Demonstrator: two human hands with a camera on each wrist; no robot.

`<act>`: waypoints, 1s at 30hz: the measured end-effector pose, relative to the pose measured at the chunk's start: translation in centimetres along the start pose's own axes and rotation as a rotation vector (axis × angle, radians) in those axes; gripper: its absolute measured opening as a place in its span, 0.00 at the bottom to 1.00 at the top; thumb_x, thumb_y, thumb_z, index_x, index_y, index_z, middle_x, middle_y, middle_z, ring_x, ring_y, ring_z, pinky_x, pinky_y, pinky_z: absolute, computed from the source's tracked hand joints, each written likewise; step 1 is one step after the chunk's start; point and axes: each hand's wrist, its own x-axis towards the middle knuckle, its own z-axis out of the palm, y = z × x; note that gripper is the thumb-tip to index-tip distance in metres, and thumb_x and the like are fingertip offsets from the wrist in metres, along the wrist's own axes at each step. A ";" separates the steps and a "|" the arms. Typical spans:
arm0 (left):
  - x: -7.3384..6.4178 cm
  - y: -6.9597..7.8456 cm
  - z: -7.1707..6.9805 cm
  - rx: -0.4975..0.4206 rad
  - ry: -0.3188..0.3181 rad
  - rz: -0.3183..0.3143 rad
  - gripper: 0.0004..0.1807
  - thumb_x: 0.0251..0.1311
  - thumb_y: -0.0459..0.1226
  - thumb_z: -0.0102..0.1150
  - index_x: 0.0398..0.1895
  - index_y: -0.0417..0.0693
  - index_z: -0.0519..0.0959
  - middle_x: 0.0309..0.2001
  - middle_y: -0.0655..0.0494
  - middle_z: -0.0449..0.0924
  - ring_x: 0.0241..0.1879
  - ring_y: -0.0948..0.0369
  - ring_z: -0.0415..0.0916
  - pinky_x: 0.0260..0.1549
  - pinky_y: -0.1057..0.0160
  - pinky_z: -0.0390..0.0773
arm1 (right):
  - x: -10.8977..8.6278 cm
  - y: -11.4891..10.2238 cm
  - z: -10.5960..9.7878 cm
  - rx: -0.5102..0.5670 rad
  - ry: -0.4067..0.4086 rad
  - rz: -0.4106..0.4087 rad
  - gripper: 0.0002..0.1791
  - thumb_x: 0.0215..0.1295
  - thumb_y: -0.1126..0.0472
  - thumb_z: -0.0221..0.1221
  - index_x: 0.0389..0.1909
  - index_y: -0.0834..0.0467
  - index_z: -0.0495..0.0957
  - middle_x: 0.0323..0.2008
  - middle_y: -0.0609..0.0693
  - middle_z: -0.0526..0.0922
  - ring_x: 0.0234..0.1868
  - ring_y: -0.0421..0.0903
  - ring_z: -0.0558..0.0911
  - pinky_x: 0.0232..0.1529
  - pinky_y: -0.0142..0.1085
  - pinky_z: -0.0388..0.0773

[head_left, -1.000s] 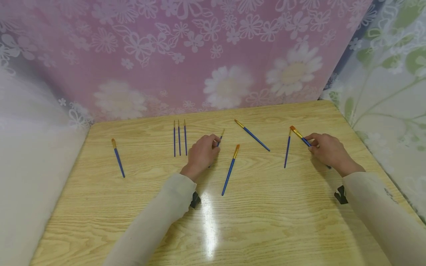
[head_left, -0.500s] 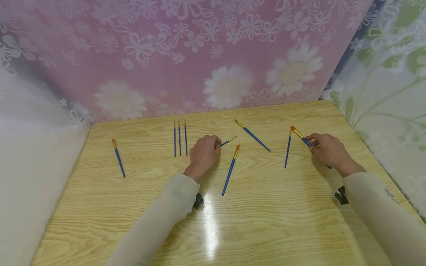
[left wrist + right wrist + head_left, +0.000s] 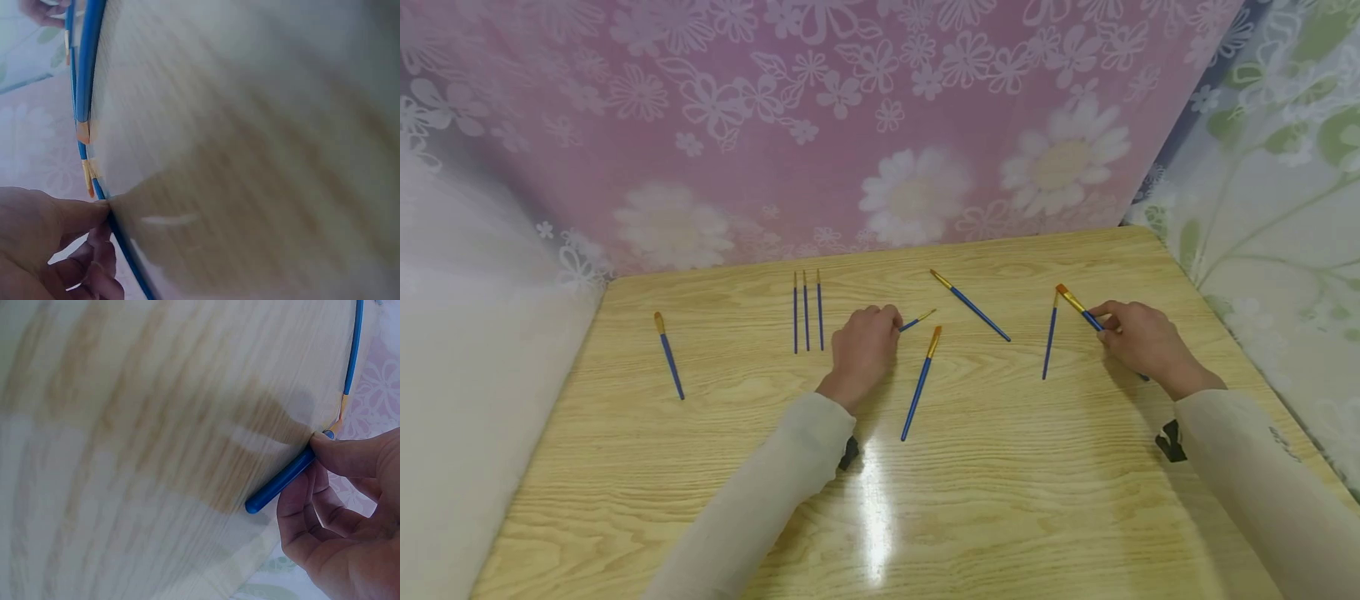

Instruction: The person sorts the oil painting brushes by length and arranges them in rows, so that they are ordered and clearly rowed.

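My left hand pinches a thin blue paintbrush, its gold ferrule pointing right and slightly away; most of its handle is hidden behind the fingers. In the left wrist view, thumb and fingertips meet on the blue handle, close over the table. At the right, my right hand grips a wider paintbrush with an orange flat tip angled to the far left. Its rounded handle end shows in the right wrist view. A thin paintbrush lies just left of it, the tips almost meeting.
Three thin paintbrushes stand side by side left of my left hand. One flat brush lies in front, another slants behind, and a rounded one lies far left. Floral curtains border the wooden table.
The thin paintbrush in my left hand has turned clockwise, from nearly upright in the head view to slanting right. The left hand has shifted slightly right. My right hand stays in place.
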 end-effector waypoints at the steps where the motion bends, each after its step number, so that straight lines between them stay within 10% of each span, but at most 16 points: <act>1: 0.0 0.1 0.0 0.016 -0.006 0.005 0.11 0.84 0.41 0.55 0.59 0.58 0.85 0.55 0.58 0.87 0.52 0.54 0.84 0.43 0.46 0.86 | 0.0 0.0 0.0 0.001 0.000 0.000 0.23 0.80 0.68 0.58 0.71 0.72 0.73 0.53 0.76 0.84 0.52 0.75 0.83 0.46 0.66 0.80; 14: 0.2 -0.1 -0.2 0.076 -0.043 0.015 0.14 0.86 0.40 0.52 0.63 0.54 0.83 0.56 0.54 0.86 0.48 0.52 0.87 0.41 0.50 0.87 | -0.1 -0.2 -0.3 0.009 -0.024 0.020 0.24 0.81 0.67 0.56 0.72 0.71 0.71 0.56 0.77 0.83 0.55 0.76 0.81 0.50 0.68 0.79; 30: -0.1 -2.8 -4.0 -0.238 -0.080 0.007 0.14 0.85 0.37 0.52 0.63 0.46 0.83 0.58 0.50 0.85 0.59 0.51 0.81 0.62 0.49 0.81 | 0.0 -0.2 -0.1 -0.009 -0.005 0.002 0.23 0.80 0.68 0.57 0.71 0.72 0.72 0.54 0.77 0.84 0.54 0.77 0.82 0.49 0.69 0.79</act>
